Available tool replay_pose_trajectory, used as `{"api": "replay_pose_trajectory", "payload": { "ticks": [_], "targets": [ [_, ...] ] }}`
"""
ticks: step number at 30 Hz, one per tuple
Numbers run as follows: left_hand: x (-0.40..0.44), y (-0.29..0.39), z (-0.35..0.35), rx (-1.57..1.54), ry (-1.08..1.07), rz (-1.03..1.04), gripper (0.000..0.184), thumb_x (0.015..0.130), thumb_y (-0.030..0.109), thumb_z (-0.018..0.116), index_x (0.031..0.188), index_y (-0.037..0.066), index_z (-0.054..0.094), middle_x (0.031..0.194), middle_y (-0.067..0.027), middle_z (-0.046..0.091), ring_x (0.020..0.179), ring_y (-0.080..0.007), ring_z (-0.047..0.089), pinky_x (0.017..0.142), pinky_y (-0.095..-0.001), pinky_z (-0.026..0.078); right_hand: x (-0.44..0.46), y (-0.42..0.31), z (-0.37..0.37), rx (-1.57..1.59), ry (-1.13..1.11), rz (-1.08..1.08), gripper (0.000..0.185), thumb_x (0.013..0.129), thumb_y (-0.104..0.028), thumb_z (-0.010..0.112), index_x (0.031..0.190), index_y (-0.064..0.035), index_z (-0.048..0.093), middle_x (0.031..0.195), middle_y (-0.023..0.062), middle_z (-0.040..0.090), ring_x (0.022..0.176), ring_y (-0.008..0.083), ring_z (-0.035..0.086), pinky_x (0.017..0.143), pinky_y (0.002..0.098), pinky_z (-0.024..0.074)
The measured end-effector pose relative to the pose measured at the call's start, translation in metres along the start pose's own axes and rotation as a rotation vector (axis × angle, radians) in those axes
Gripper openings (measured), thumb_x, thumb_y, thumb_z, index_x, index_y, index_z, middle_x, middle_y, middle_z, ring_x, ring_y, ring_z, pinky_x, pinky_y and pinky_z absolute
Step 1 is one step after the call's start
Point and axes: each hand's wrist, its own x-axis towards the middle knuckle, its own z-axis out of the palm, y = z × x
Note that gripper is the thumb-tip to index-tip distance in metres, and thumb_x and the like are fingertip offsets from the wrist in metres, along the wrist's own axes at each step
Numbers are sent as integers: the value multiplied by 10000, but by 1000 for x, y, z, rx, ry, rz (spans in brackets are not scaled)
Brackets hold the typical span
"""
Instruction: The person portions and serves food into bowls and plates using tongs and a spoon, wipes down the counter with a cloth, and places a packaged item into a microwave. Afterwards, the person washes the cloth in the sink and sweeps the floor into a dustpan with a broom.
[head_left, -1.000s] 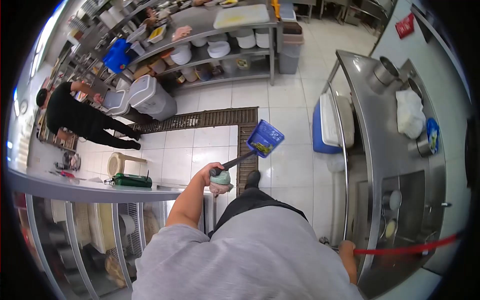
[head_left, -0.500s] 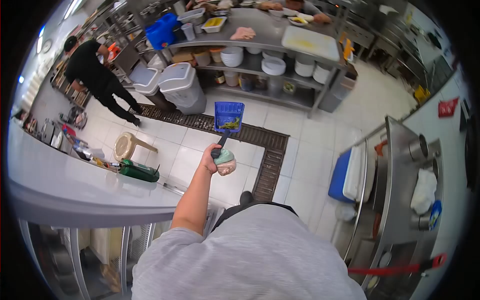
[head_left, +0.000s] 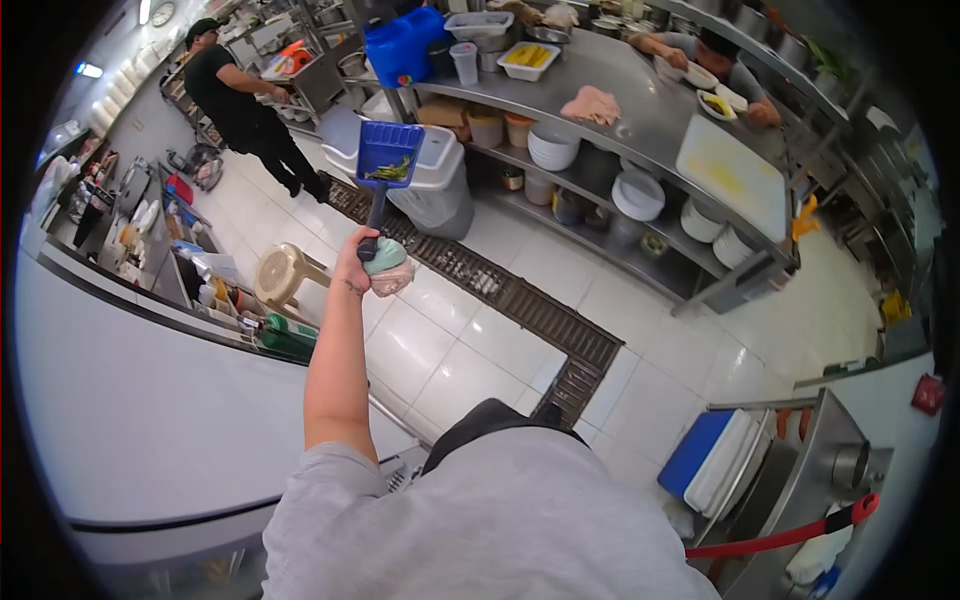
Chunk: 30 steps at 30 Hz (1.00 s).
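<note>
My left hand [head_left: 357, 262], at the end of an outstretched arm, is closed around the dark handle of a small blue dustpan [head_left: 386, 143]. Green and yellowish scraps [head_left: 390, 172] lie in the pan. Against the same hand hangs a bunched cloth [head_left: 388, 268], pale green above and pinkish below. My right hand is out of the picture. A red handle with a black section [head_left: 790, 536] sticks out past the right side of my grey shirt; what holds it is hidden.
Ahead, a steel counter [head_left: 640, 75] carries a cutting board [head_left: 735, 170] and food trays. Lidded bins [head_left: 430, 165] stand before it. A person in black [head_left: 240, 100] is at left; another leans over the counter. A floor grate [head_left: 470, 272], stool [head_left: 280, 275] and white worktop [head_left: 180, 400] are near.
My view has turned left and moved forward. The left hand, still holding the dustpan and cloth, is further left and higher in view. The bins and counter appear nearer.
</note>
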Motion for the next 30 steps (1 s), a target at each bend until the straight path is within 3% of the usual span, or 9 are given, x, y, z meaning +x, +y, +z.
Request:
{"api": "replay_pose_trajectory", "payload": {
  "ticks": [6,11,14,18,19,23,26,27,30],
  "targets": [
    [120,68,-15,212,118,14,183,645,176,668,704,83,521,631,-60,544,565,-219,554,552,-368,470,14,-42,-58,74,1,-12,245,755,-296,617,916,-134,703,945,87,673,863,248,641,675,438,488],
    [204,86,-1,599,471,215,200,582,159,682,694,16,599,690,-93,593,587,-219,558,539,-351,420,5,-81,-72,196,-13,28,254,753,-302,615,914,-127,703,946,99,673,873,259,641,689,442,489],
    [275,74,-32,1026,448,228,223,571,153,675,713,-2,604,695,-110,614,618,-228,587,572,-350,449,-5,-95,-66,262,-18,47,259,751,-305,613,913,-123,702,947,107,672,879,265,641,698,445,490],
    [284,70,-37,1319,321,250,202,559,117,651,714,-8,616,679,-99,624,609,-194,598,555,-314,461,-17,-98,-38,351,-7,53,266,749,-309,612,912,-118,702,949,117,672,887,274,642,710,448,491],
    [274,75,-29,1443,297,237,232,556,113,643,750,-12,625,674,-100,618,609,-197,599,569,-319,468,-19,-97,-28,373,0,49,268,749,-310,611,912,-117,702,949,119,672,889,276,642,713,448,491],
    [282,69,-41,1239,399,261,410,558,133,640,940,-16,621,720,-135,636,661,-247,627,639,-329,489,-21,-89,14,444,44,6,276,747,-314,609,910,-112,701,950,129,671,897,284,642,724,451,492],
    [265,65,-30,1391,471,350,356,571,149,648,893,9,587,817,-163,657,803,-305,646,746,-385,490,-19,-80,40,462,86,-57,282,746,-318,608,909,-108,701,951,136,671,902,291,642,733,454,493],
    [273,63,-39,1429,417,285,497,569,168,659,1038,24,583,881,-172,662,872,-309,643,795,-389,485,-20,-80,37,451,91,-79,284,745,-319,608,909,-106,700,952,139,671,904,293,642,736,454,493],
    [293,67,-62,1364,358,203,655,573,194,672,1205,72,547,919,-171,665,882,-308,643,806,-382,483,-38,-94,-11,348,17,-150,314,735,-317,601,919,-78,690,989,181,644,967,330,605,819,442,466]
  ]
}}
